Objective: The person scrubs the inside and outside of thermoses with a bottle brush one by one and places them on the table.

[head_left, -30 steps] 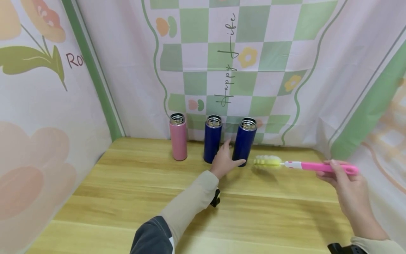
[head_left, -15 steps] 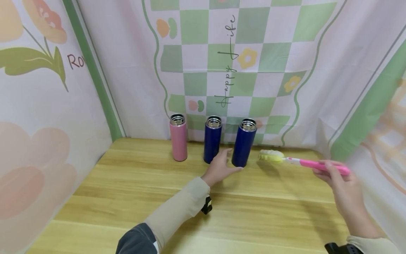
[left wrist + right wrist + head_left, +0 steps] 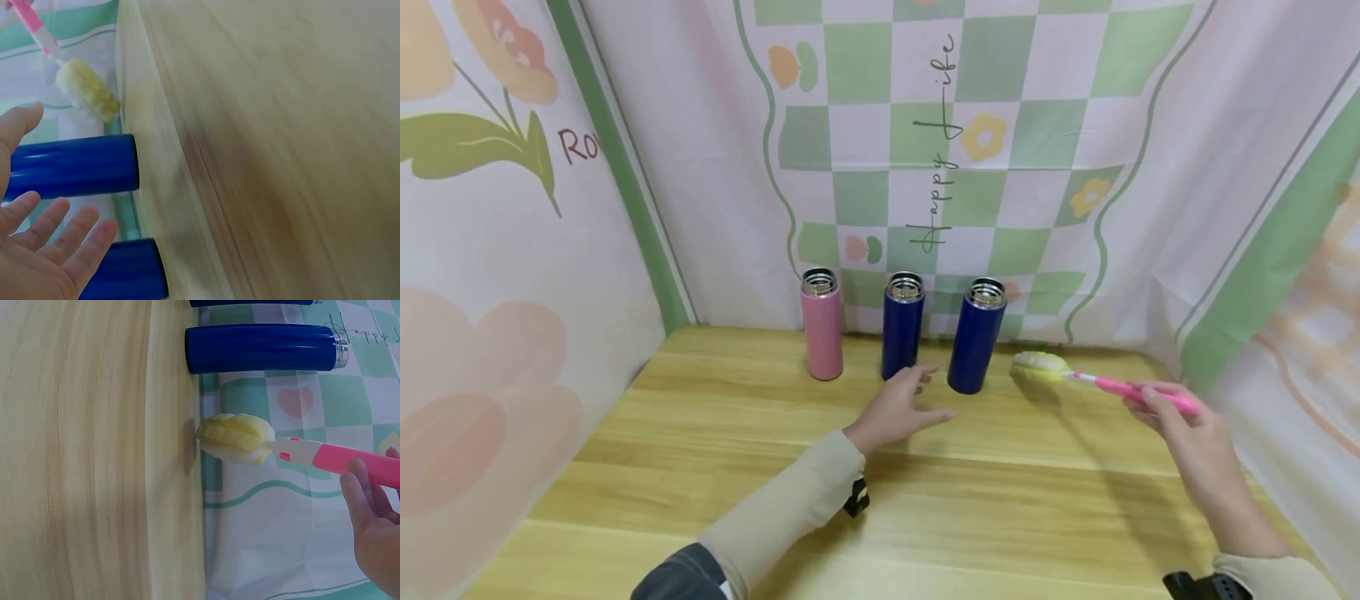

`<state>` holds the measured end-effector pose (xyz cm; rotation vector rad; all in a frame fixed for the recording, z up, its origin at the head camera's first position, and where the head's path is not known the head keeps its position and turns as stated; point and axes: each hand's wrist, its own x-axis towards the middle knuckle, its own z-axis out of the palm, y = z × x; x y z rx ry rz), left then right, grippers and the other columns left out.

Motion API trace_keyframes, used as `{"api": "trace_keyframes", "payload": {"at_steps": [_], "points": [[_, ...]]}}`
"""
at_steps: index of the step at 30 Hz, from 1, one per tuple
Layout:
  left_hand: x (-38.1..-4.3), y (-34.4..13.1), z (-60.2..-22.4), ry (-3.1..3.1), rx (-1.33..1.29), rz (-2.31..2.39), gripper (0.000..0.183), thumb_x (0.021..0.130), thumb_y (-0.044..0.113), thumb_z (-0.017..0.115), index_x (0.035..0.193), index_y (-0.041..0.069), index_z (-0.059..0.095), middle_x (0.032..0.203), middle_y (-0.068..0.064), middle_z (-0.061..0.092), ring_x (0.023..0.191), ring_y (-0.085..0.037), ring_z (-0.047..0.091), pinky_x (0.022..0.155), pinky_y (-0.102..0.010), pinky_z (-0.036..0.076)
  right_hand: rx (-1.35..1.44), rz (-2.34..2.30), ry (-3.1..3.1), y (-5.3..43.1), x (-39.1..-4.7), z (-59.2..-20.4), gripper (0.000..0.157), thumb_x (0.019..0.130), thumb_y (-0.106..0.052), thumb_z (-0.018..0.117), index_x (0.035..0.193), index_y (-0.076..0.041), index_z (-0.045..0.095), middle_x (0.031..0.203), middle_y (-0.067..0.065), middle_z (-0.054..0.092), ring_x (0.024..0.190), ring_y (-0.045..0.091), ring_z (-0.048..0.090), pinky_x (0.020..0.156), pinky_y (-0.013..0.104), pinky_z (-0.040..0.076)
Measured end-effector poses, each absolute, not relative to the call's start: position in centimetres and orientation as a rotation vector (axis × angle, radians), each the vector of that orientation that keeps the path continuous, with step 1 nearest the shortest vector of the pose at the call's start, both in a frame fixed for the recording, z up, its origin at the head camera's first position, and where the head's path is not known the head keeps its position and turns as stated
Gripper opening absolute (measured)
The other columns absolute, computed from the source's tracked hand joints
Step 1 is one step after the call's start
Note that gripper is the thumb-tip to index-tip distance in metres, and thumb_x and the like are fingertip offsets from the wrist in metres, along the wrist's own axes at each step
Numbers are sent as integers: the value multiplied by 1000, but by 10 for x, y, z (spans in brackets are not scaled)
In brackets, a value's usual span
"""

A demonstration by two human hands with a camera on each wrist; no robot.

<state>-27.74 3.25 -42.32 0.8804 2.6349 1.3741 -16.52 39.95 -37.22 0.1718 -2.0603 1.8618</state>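
In the head view my right hand [image 3: 1195, 446] grips the pink handle of a bottle brush [image 3: 1041, 367], whose yellow and white sponge head points left over the table. The right wrist view shows thumb and fingers around that pink handle [image 3: 359, 464]. My left hand [image 3: 895, 410] holds nothing; its fingers are spread, just in front of the two dark blue bottles. The middle blue bottle [image 3: 902, 329] has its lower edge overlapped by this hand. To its right stands the other blue bottle [image 3: 976, 337]. Both are upright and lidless, with silver threaded necks.
A pink lidless bottle [image 3: 823, 333] stands left of the blue ones. All three are near the back edge of the wooden table [image 3: 715, 467]. A patterned curtain [image 3: 925, 142] hangs right behind, with more cloth at both sides.
My left hand has drawn back from the right blue bottle, toward the left and nearer to me. My right hand has shifted left, and the brush is now angled differently. The bottles stay put.
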Motion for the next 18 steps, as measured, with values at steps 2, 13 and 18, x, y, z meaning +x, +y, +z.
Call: {"api": "trace_keyframes", "payload": {"at_steps": [2,13,18], "points": [[-276,26,-423,2652,896,1352,78,87,47,76,152,19,42,140,-8,52,125,-30,54,98,-38,48,159,1850,-2106,401,-165,-372,19,103,-9,57,118,-9,69,102,-8,73,94,0,69,83,10,47],[-269,-17,-428,2785,897,1207,73,89,44,75,148,12,46,144,-8,50,126,-28,54,100,-43,47,137,1596,-2377,406,-162,-373,28,104,-17,57,129,-9,67,109,-17,71,97,-5,66,82,6,44],[-265,-36,-429,2804,878,1204,72,89,41,76,147,8,48,146,-10,49,128,-30,52,104,-44,44,116,1435,-2529,413,-159,-373,37,104,-22,58,134,-1,62,117,-22,67,101,-6,63,81,5,42]]}}
